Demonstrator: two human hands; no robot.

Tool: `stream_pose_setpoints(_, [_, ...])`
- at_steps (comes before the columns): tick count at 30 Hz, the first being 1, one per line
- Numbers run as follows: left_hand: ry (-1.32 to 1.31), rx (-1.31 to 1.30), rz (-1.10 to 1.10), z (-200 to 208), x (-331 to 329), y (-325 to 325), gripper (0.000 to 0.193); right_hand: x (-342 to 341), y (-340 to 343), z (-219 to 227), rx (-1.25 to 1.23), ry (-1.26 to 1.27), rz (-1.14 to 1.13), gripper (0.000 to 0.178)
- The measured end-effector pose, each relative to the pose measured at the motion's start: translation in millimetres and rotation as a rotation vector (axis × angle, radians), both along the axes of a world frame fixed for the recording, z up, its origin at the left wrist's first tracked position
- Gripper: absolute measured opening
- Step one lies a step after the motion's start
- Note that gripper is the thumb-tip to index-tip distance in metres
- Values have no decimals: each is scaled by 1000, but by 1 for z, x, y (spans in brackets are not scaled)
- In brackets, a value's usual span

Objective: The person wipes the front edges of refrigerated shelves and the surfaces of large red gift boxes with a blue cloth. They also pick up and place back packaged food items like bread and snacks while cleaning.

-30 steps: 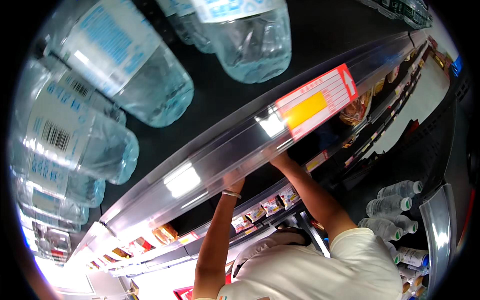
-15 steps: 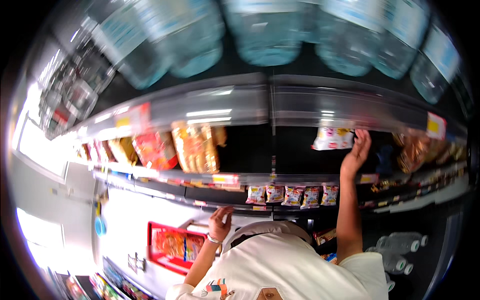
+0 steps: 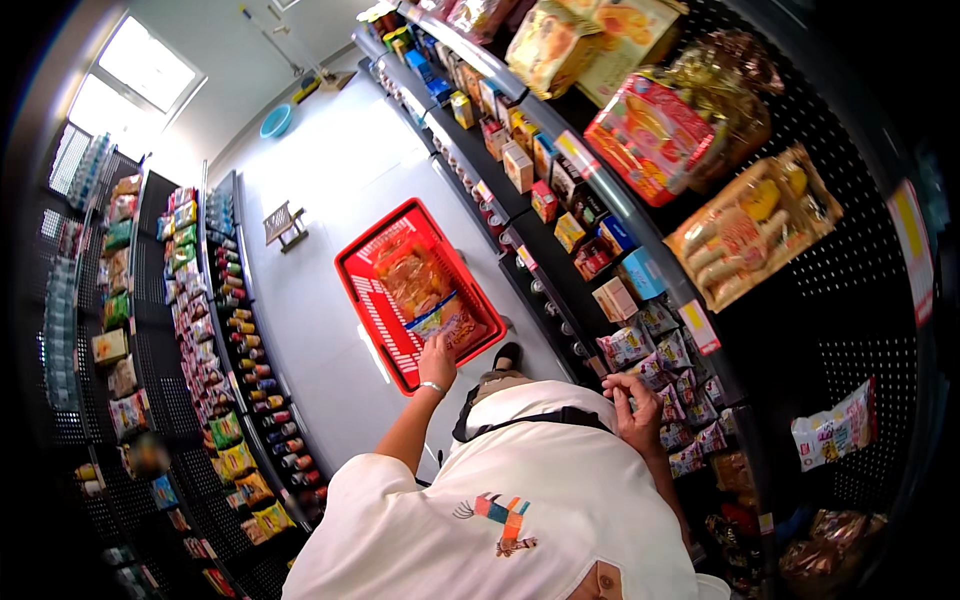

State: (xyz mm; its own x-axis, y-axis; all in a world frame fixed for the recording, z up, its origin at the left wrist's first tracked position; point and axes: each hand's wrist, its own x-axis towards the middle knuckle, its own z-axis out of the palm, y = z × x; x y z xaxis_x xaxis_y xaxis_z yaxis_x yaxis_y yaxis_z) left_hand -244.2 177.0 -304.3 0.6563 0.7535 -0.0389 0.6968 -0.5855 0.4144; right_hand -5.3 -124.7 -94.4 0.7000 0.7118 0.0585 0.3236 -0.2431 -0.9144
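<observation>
My left hand (image 3: 437, 364), with a bracelet at its wrist, is over the near side of a red shopping basket (image 3: 352, 262) on the floor. It appears empty, with its fingers loosely bent. Below the fingertips lies a blue-and-orange packet (image 3: 448, 318), beside orange clear-wrapped food packs (image 3: 412, 278) in the basket. My right hand (image 3: 637, 408) is near the shelf edge at my right, fingers half curled and apart, nothing visible in it. Small snack bags (image 3: 683, 390) stand just beyond it. A white printed packet (image 3: 835, 428) lies on the upper shelf, away from both hands.
Shelving with boxes (image 3: 570, 232) and bread packs (image 3: 752, 228) runs along my right. Another shelf row with snack bags and bottles (image 3: 268, 385) stands at left. A small stool (image 3: 284, 226) and a blue basin (image 3: 276, 121) are farther along the floor.
My view has swung left and down toward the basket. The right hand has come down from beside the white packet, which remains on the shelf. The left hand is now over the basket.
</observation>
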Motion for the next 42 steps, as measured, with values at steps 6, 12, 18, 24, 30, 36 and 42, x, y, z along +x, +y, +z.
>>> stream_pose_setpoints(6, [213,-5,111,-36,-4,56,59,-8,41,-2,-129,-16,52,20])
stream_pose_setpoints(12, [367,-145,129,-62,0,97,67,-14,66,6,-214,-19,64,21])
stream_pose_setpoints(18, [464,-213,120,-77,-6,108,52,-19,79,8,-256,-50,54,22])
stream_pose_setpoints(24, [506,-72,-1,-98,-4,94,17,-20,86,7,-277,-46,59,23])
stream_pose_setpoints(30, [442,-34,-76,-93,-3,82,18,-16,86,3,-275,-35,103,23])
stream_pose_setpoints(36, [-159,-259,133,-44,5,89,22,-12,79,0,-237,12,102,22])
stream_pose_setpoints(42, [-315,-390,-99,69,18,117,20,-7,75,-7,-171,44,123,24])
